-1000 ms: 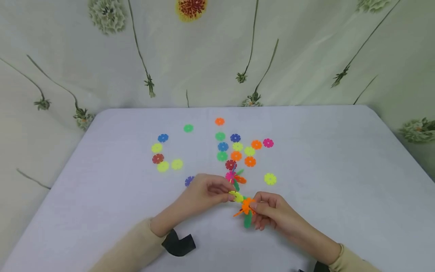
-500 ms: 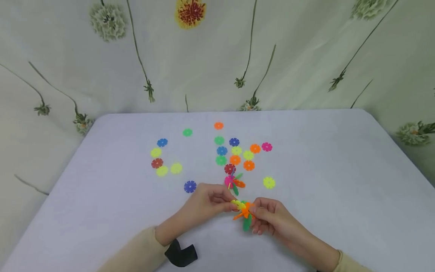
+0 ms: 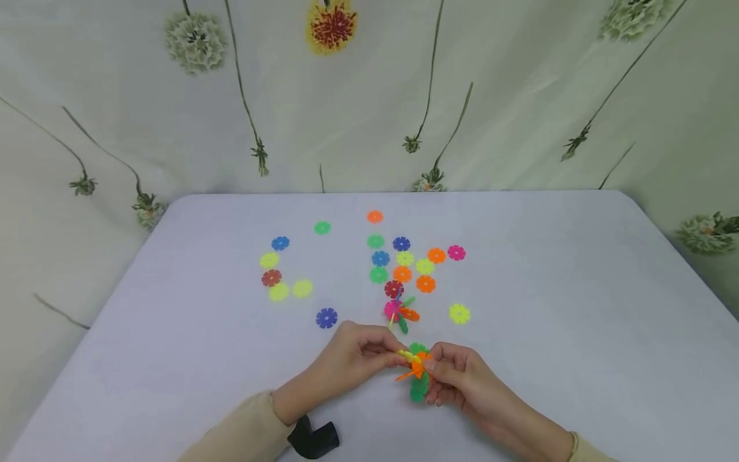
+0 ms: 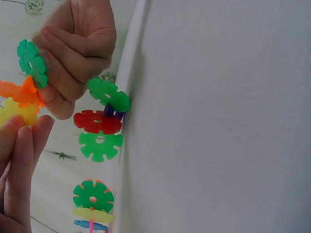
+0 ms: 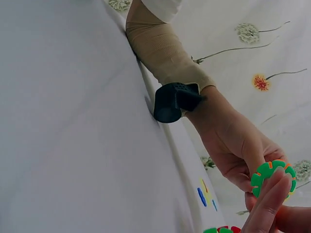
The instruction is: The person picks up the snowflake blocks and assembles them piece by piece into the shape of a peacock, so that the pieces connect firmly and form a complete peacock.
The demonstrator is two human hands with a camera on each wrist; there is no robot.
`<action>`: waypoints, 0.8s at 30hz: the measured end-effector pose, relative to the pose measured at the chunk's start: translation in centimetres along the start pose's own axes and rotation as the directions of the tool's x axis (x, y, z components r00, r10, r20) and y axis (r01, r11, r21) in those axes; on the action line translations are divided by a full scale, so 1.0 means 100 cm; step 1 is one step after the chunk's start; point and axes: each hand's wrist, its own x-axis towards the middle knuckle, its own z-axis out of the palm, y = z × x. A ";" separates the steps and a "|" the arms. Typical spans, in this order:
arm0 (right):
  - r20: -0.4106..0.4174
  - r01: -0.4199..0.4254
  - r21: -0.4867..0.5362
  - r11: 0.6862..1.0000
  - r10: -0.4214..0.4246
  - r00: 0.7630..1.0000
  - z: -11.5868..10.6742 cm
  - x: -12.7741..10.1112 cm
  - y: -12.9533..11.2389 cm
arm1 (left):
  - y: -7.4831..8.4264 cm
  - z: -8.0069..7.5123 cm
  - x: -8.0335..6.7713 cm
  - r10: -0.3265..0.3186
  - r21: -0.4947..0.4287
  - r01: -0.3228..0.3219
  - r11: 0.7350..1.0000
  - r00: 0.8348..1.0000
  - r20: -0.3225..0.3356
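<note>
My left hand (image 3: 360,353) pinches a yellow notched disc (image 3: 407,357) between thumb and fingertips, its edge turned to the head camera. My right hand (image 3: 470,378) pinches a cluster of interlocking discs, with an orange disc (image 3: 419,367) at its middle and a green disc (image 3: 419,389) below. In the left wrist view the yellow disc (image 4: 14,110) meets the orange disc (image 4: 24,92), and a green disc (image 4: 32,64) shows beside the right hand's fingers. Just beyond the hands, a joined cluster with a pink disc (image 3: 392,310) stands on the table.
Loose notched discs lie across the white table (image 3: 577,289), such as a dark blue disc (image 3: 326,317) at left and a yellow disc (image 3: 459,314) at right. A black device (image 3: 314,439) sits at the left wrist. Behind hangs a flower-print cloth (image 3: 369,96).
My left hand has moved closer to the right hand. The yellow disc has turned from nearly face-up to edge-on and now overlaps the orange disc. The head view has shifted slightly.
</note>
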 end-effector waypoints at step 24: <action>-0.447 -0.062 -0.101 0.993 0.010 0.895 -0.155 0.026 -0.065 | -0.033 -0.141 -0.017 -0.428 0.279 0.494 0.824 0.864 -0.266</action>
